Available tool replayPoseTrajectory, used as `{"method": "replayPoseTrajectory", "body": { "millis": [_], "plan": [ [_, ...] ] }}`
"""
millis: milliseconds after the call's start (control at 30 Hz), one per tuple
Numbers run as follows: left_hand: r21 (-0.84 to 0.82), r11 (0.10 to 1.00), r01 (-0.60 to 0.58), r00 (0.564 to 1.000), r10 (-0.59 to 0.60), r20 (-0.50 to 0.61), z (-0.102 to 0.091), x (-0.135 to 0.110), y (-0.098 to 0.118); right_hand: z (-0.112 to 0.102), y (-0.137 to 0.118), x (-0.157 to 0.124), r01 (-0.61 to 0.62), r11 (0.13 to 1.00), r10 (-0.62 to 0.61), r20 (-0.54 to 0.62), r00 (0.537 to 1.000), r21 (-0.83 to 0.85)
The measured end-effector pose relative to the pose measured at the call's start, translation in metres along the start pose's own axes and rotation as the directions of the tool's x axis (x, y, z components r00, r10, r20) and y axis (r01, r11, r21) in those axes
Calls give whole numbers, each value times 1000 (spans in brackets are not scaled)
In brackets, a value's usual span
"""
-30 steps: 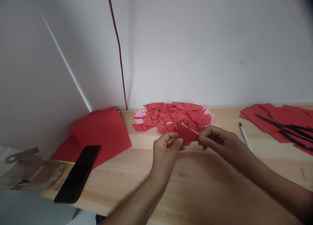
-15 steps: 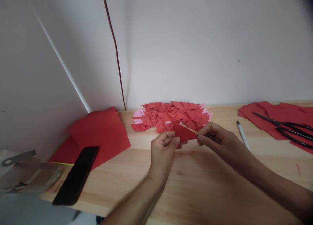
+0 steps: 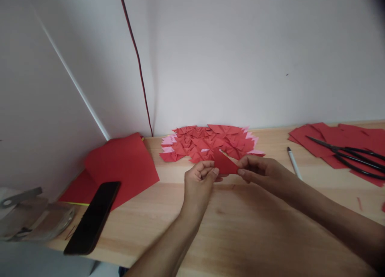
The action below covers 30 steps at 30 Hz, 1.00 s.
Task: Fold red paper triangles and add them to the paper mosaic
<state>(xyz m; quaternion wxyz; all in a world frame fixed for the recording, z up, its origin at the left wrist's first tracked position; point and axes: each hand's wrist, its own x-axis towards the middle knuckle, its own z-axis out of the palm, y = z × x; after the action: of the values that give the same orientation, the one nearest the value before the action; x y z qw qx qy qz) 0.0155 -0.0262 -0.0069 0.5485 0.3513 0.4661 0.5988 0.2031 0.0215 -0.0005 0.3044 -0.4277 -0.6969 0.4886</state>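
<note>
A small piece of folded red paper [image 3: 225, 164], roughly triangular, is held up over the wooden table between both hands. My left hand [image 3: 202, 176] grips its left side, thumb in front and fingers behind. At the right corner, the thumb and forefinger of my right hand [image 3: 255, 168] pinch the paper. Just behind the hands, against the wall, lies a spread of folded red paper pieces [image 3: 207, 142] in overlapping rows, with pink paper points showing at its left and right edges.
On the left are large red paper sheets [image 3: 126, 164], a black phone [image 3: 93, 218] and a clear plastic container [image 3: 45, 223]. Rightward lie a white pen [image 3: 294, 162] and black-handled scissors [image 3: 345, 151] on red paper pieces [image 3: 319, 132]. A dark red cord [image 3: 135, 52] hangs along the wall.
My right hand has come slightly left, closer to my left hand, with the paper's right corner still pinched. The whole view has shifted a little.
</note>
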Motion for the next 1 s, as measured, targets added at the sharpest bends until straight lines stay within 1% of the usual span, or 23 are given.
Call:
{"method": "replayPoseTrajectory", "body": {
  "millis": [133, 300, 400, 467, 533, 633, 700, 733, 767, 867, 1000],
  "plan": [
    [-2, 1000, 28, 999, -28, 27, -1, 1, -1, 2, 1, 1, 31, 999, -32, -32, 999, -42],
    [45, 995, 85, 991, -89, 99, -2, 0, 0, 6, -2, -6, 138, 970, -157, -83, 984, -200],
    [65, 994, 83, 990, -89, 109, -2, -1, 1, 8, -4, -10, 162, 946, -197, -101, 975, -281],
    [79, 995, 52, 993, -60, 103, -1, -1, 1, 8, -5, -10, 155, 950, -187, -98, 977, -271],
    [92, 996, 19, 995, -28, 100, -1, -1, 1, 8, -7, -8, 127, 967, -147, -80, 986, -223],
    [103, 995, -6, 995, -5, 104, 0, 0, 2, 7, -8, -3, 67, 987, -67, 4, 998, -146],
    [106, 994, -4, 995, -6, 99, 1, 0, 3, 7, -9, -1, 55, 992, -49, 54, 997, -116],
    [102, 995, 1, 995, -11, 96, 1, 0, 4, 7, -9, -1, 56, 993, -50, 59, 997, -105],
    [96, 995, 7, 996, -16, 91, 1, 0, 4, 7, -9, -2, 56, 993, -51, 51, 997, -100],
    [67, 997, 29, 996, -34, 78, 1, 0, 3, 9, -6, -5, 60, 991, -63, -24, 998, -118],
    [31, 998, 57, 995, -59, 83, -1, 0, 1, 11, -1, -9, 114, 967, -143, -112, 983, -229]
  ]
}}
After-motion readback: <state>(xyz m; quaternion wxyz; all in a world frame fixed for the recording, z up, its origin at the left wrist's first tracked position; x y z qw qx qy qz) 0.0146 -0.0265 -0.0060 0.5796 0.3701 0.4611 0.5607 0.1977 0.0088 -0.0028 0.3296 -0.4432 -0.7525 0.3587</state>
